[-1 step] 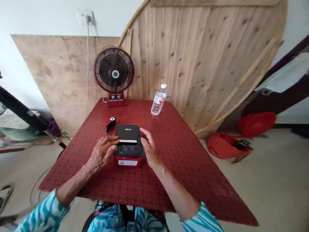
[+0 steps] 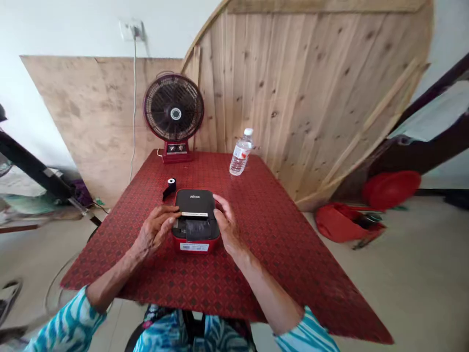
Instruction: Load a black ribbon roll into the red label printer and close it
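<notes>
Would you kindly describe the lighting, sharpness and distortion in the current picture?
Head view: soft light, brightest on the white wall; head view: wide-angle distortion splays the table and seemingly tilts the bottle; head view: fine print on the label of the device is too blurred to read.

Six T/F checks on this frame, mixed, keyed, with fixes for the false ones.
1. The left hand and right hand both touch the box. True.
2. The fan stands left of the bottle. True.
3. The bottle is uncapped. False: its white cap is on.
4. The roll lies on the table, beyond the box. True.
5. The box is red all over. False: its top is black, its base red.
6. The fan stands on the floor. False: it stands on the table.
</notes>
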### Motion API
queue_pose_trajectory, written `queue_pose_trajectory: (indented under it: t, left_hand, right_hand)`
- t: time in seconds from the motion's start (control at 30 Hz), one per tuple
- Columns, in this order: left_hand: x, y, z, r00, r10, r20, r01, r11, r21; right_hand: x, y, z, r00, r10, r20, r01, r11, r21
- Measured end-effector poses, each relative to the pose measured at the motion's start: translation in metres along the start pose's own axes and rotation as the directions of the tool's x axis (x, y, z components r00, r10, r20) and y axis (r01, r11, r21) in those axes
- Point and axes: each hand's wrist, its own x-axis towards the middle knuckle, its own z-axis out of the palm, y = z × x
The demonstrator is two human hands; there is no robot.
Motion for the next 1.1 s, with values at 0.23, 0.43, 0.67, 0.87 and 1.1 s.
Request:
queue_pose_trajectory:
  t: [0.23, 0.43, 0.67, 0.87, 1.1]
  left_hand:
    - [0.029, -0.003, 0.01, 0.886, -0.461, -0.059, 0.376, 0.787, -0.489]
    - [0.034, -0.002, 0.009, 0.857, -0.505, 0.103, 0.476, 0.699, -0.534]
    - [0.03, -0.002, 0.01, 0.877, -0.457, 0.147, 0.459, 0.707, -0.538]
    - [0.014, -0.017, 0.02, 0.866, -0.458, 0.199, 0.449, 0.539, -0.713]
    - [0.008, -0.022, 0.02, 0.897, -0.383, 0.22, 0.411, 0.545, -0.731]
  right_hand:
    - [-0.002, -0.006, 0.002, 0.998, 0.059, -0.013, -0.057, 0.989, 0.139]
    - [-0.004, -0.005, 0.004, 0.986, 0.168, -0.002, -0.162, 0.956, 0.244]
    - [0.003, -0.002, 0.0, 1.0, -0.015, 0.017, 0.014, 0.996, 0.083]
    - [-0.008, 0.012, 0.006, 0.996, 0.051, -0.071, -0.04, 0.988, 0.148]
    - [-0.023, 0.041, 0.012, 0.987, 0.086, -0.137, -0.048, 0.964, 0.263]
